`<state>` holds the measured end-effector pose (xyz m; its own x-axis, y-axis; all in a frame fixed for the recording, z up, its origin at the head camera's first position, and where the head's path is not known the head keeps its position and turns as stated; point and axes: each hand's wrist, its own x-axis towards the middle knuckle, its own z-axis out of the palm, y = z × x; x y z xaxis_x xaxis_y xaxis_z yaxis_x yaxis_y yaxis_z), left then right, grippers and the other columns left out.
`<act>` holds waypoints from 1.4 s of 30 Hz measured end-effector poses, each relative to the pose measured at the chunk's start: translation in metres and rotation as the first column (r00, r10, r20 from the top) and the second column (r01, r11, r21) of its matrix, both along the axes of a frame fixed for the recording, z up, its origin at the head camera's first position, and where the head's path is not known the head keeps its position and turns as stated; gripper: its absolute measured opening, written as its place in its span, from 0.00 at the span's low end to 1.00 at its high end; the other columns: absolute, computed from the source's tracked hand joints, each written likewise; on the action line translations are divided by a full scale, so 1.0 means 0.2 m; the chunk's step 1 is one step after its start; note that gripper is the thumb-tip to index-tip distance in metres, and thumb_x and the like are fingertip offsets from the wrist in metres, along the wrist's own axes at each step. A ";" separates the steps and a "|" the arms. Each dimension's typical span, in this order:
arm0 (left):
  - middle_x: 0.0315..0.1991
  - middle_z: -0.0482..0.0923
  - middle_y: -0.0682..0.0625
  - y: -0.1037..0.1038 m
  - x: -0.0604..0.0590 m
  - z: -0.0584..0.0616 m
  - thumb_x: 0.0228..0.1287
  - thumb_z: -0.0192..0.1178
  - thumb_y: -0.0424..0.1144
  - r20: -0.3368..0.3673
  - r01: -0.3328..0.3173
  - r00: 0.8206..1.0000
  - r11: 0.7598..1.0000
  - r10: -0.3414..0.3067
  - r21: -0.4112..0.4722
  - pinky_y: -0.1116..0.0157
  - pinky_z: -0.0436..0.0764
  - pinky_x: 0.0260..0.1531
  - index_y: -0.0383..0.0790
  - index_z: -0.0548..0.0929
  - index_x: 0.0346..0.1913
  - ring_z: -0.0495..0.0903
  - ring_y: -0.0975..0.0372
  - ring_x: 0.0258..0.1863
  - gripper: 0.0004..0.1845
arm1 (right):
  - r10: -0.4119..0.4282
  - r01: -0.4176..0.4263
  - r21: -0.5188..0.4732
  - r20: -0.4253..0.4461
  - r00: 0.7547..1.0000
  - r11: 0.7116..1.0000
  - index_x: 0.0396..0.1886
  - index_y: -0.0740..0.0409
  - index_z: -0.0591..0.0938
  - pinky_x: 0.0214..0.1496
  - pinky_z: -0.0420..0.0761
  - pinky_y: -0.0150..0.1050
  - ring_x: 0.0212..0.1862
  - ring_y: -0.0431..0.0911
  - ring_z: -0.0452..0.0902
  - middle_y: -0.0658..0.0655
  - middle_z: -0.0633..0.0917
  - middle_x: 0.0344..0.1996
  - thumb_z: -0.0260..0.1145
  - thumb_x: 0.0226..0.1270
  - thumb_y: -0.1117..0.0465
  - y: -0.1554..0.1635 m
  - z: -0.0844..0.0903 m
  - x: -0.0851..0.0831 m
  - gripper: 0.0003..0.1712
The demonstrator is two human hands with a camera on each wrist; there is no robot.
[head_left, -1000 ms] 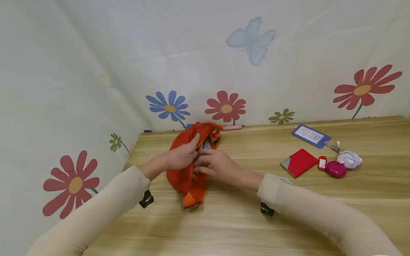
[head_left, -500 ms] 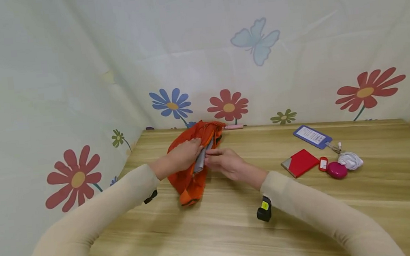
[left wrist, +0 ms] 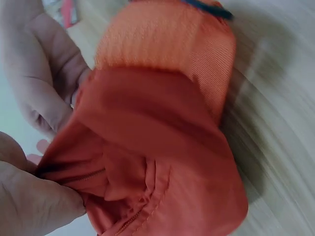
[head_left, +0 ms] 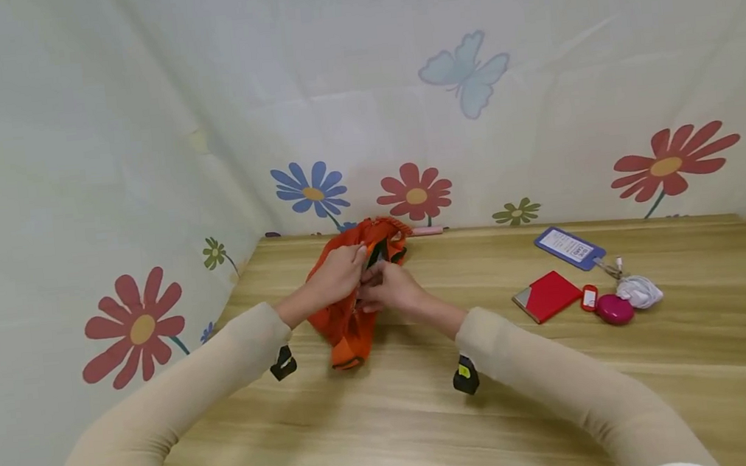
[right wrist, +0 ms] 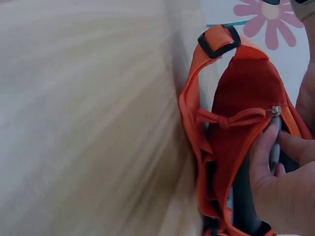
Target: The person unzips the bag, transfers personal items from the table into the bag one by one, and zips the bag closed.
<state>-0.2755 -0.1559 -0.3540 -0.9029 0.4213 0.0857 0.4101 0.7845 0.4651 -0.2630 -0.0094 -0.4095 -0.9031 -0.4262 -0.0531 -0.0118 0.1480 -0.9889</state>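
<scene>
An orange-red zippered bag (head_left: 341, 324) stands at the back left of the table, its mouth unzipped and turned towards the right. My left hand (head_left: 338, 277) grips the edge of the opening; in the left wrist view its thumb (left wrist: 42, 201) pinches the red fabric. From the other side, my right hand (head_left: 394, 290) reaches to the mouth. In the right wrist view its fingers pinch a slim grey thing (right wrist: 276, 150) just inside, beside the zip pull (right wrist: 276, 111). Dark lining shows within. Most of the grey thing is hidden by the bag and fingers.
To the right lie a blue card holder (head_left: 569, 248), a red-and-grey flat case (head_left: 549, 296), a small red tag (head_left: 589, 298), a magenta round case (head_left: 615, 309) and a bundled white cable (head_left: 639, 292). A pink stick-shaped item (head_left: 427, 231) lies by the back wall.
Half a second ago the grey thing showed long in the bag's mouth; now it sits mostly out of sight inside. My right hand has moved left, closer into the opening.
</scene>
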 end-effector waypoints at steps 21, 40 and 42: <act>0.49 0.80 0.28 -0.03 -0.09 -0.02 0.81 0.42 0.34 -0.063 -0.017 0.998 0.917 -0.009 -0.399 0.51 0.86 0.36 0.17 0.76 0.57 0.84 0.42 0.38 0.20 | 0.386 -0.157 0.521 -0.366 0.847 0.839 0.51 0.64 0.86 0.47 0.82 0.38 0.47 0.48 0.83 0.60 0.88 0.47 0.62 0.75 0.67 0.25 0.02 -0.15 0.11; 0.82 0.35 0.34 0.03 -0.26 -0.21 0.83 0.38 0.50 0.171 0.087 0.985 0.853 0.003 -0.515 0.48 0.46 0.78 0.27 0.39 0.80 0.39 0.43 0.81 0.39 | 0.367 0.082 0.649 -0.525 0.768 0.757 0.47 0.70 0.86 0.46 0.83 0.48 0.46 0.57 0.84 0.66 0.88 0.45 0.57 0.68 0.74 0.76 0.15 -0.25 0.14; 0.82 0.33 0.34 0.02 -0.28 -0.23 0.84 0.35 0.49 0.196 0.068 0.980 0.847 0.044 -0.527 0.46 0.46 0.78 0.28 0.37 0.80 0.38 0.43 0.81 0.38 | 0.376 0.085 0.673 -0.509 0.774 0.735 0.47 0.69 0.86 0.48 0.84 0.49 0.47 0.56 0.84 0.66 0.88 0.46 0.58 0.68 0.74 0.82 0.17 -0.24 0.14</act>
<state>-0.3306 -0.1528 -0.3997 -0.8723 0.3627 -0.3281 0.3667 0.9289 0.0518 -0.3116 0.1541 -0.3758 -0.7687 -0.6230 0.1448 -0.6168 0.6622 -0.4255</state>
